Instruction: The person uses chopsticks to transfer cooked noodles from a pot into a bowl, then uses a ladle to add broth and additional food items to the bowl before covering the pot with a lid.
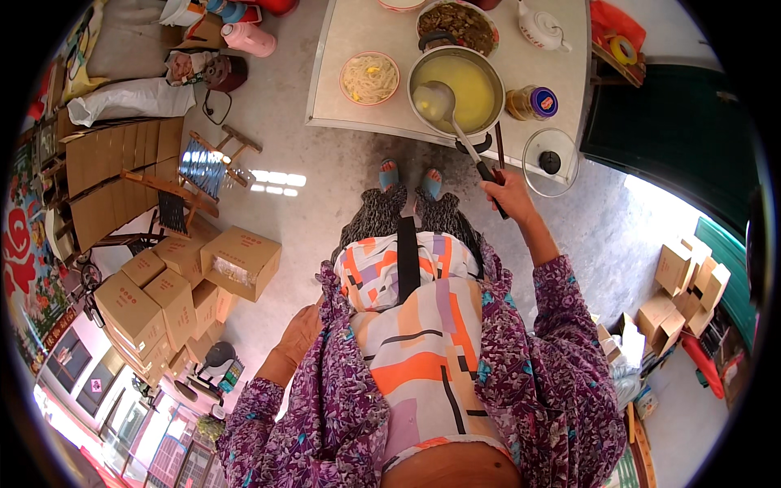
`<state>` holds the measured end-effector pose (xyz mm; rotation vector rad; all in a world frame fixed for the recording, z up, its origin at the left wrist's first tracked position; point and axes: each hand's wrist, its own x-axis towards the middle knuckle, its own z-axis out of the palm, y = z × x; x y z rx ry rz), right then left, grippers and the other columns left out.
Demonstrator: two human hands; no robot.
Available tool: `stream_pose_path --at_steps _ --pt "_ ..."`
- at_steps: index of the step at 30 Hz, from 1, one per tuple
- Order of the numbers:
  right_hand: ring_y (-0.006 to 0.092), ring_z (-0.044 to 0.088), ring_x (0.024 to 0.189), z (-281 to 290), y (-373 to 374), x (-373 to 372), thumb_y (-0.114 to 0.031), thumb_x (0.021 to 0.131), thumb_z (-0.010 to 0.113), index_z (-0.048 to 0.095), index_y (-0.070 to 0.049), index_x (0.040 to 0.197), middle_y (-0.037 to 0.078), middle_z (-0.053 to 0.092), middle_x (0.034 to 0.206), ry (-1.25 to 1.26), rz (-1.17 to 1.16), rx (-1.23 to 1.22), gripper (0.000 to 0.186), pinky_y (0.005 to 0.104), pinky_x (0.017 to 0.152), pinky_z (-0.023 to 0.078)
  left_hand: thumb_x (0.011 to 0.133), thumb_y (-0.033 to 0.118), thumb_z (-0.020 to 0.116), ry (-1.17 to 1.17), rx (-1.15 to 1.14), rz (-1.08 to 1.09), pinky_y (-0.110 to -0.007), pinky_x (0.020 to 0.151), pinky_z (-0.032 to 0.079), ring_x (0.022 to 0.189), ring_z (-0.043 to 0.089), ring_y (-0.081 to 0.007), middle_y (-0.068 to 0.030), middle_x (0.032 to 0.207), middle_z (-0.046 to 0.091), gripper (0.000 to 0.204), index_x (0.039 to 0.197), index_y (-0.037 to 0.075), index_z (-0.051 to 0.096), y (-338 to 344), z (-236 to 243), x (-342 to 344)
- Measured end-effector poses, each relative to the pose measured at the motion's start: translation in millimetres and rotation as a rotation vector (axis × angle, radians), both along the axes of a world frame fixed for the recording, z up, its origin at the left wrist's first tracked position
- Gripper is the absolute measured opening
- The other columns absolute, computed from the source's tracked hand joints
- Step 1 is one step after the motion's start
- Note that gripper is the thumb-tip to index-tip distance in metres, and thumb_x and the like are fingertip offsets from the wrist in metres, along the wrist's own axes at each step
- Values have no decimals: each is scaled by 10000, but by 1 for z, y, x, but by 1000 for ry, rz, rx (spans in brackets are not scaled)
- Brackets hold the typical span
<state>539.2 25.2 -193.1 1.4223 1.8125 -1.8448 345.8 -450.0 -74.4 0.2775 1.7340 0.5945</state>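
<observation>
My right hand is closed around the black handle of a metal ladle. The ladle's bowl dips into yellow soup inside a two-handled metal pot, near the table's front edge. A pair of dark chopsticks runs from the same hand toward the pot's right side; the grip on them is partly hidden. To the right of that hand lies a glass lid with a black knob. My left hand hangs beside my waist, its fingers mostly hidden by the purple flowered garment.
On the table stand a bowl of noodles, a bowl of dark cooked food, a jar and a white teapot. Cardboard boxes and a wooden folding chair are at the left. A dark green surface is at the right.
</observation>
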Motion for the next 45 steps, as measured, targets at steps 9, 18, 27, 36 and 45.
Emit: stream_pose_path --at_steps 9,18,27,36,45 --pt "142 573 471 2 -20 5 -274 794 664 648 -58 878 58 592 600 -110 71 158 232 306 479 457 790 112 468 253 105 -554 -314 974 405 1033 521 -213 -187 1273 486 470 1238 -28 499 3 1 -6" --pt "132 583 511 2 -25 9 -271 786 666 651 -58 910 65 618 668 -101 95 220 246 294 498 461 811 111 453 375 167 -811 -317 980 394 1033 517 -213 -189 1269 483 469 1255 -38 478 39 28 -12" --pt "77 493 479 18 0 11 -187 800 663 591 -12 863 17 548 628 84 -184 -261 199 220 446 388 810 101 461 465 167 -964 -320 993 390 1060 513 -220 -180 1287 475 478 1264 -49 467 23 15 -13" --pt "72 492 478 46 16 -4 -194 812 649 616 -3 941 12 553 637 171 -175 -217 233 212 445 383 804 113 466 433 247 -892 -327 992 388 1068 509 -239 -205 1315 448 465 1239 -51 487 22 16 -14" --pt "75 503 478 43 21 -72 -203 817 660 604 -21 869 22 569 646 198 -132 -288 197 211 434 387 815 180 534 310 186 -729 -361 1015 374 1139 494 -325 -164 1251 511 544 1328 47 409 29 24 -10"
